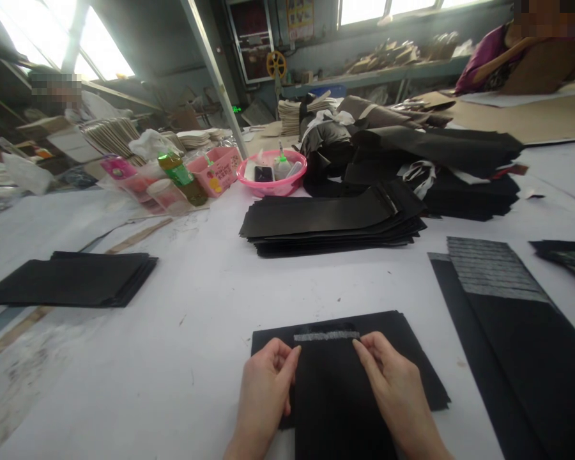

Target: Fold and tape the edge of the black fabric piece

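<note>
Between my two hands is a narrow black sheet [333, 396] with a whitish strip along its far edge. My left hand [268, 383] pinches its far left corner between thumb and fingers. The far right corner is pinched the same way by my right hand [395, 380]. Beneath it lies a wider stack of black sheets [416, 364], fanned slightly at the right side. To the right of my right hand, overlapping black sheets [522, 345] show a row of whitish edge strips.
A thick pile of black sheets [316, 220] lies ahead, and another black stack [76, 278] is at the left. Behind stand a pink basin [273, 188], a pink box [215, 171] and a green-labelled bottle [184, 179]. Two other people are across the room.
</note>
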### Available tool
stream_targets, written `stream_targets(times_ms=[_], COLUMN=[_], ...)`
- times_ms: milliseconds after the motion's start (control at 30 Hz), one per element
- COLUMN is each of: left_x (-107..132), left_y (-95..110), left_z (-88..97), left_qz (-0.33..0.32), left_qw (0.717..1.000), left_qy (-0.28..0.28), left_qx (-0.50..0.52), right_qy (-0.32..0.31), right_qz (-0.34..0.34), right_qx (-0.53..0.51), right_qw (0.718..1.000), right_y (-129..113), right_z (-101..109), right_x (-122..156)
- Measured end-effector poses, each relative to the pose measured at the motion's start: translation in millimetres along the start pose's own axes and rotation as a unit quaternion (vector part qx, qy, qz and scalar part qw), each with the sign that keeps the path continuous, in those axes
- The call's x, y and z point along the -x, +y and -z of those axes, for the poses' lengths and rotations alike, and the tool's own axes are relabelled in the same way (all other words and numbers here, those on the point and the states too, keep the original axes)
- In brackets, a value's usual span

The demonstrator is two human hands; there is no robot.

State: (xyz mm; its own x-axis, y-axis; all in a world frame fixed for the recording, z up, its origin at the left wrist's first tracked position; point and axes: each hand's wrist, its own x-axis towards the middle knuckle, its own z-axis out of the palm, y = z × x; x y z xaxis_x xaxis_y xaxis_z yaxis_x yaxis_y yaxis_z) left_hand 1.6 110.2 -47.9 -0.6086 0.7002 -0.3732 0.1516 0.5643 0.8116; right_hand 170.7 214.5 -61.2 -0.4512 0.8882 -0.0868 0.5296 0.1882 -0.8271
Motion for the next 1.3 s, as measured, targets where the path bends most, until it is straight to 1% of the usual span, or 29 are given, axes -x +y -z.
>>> stream_targets(times_ms=[267,533,667,833,1300], left_x=[-1.2,-3.4,-5.6,-5.9,-4.6], left_y=[1.8,-5.9,-8.3,-9.2,-8.1], left_z=[0.5,1.0,0.3,-1.3,-1.5], left_qz=[0.007,0.012,0.009,0.005,0.012], left_qw=[1.000,0.999,0.999,0.999,0.999], left_qy=[0.001,-0.008,-0.023,-0.007,-0.008], left_qx=[-0.019,-0.035,-0.040,-0.051,-0.044], right_qy=[0.014,0.026,0.032,0.023,0.018], right_qz=[0.004,-0.011,-0.015,-0.038,-0.081], right_qx=[0.001,-0.017,-0.013,-0.020,-0.012], right_qw=[1.000,0.999,0.999,0.999,0.996], right_y=[-2.2,-1.3,-3.5,-5.7,-7.6], right_z=[-0.5,-3.9,-3.9,-3.1,-2.0], right_x=[-1.9,-2.9,-4.2,-6.0,-13.2])
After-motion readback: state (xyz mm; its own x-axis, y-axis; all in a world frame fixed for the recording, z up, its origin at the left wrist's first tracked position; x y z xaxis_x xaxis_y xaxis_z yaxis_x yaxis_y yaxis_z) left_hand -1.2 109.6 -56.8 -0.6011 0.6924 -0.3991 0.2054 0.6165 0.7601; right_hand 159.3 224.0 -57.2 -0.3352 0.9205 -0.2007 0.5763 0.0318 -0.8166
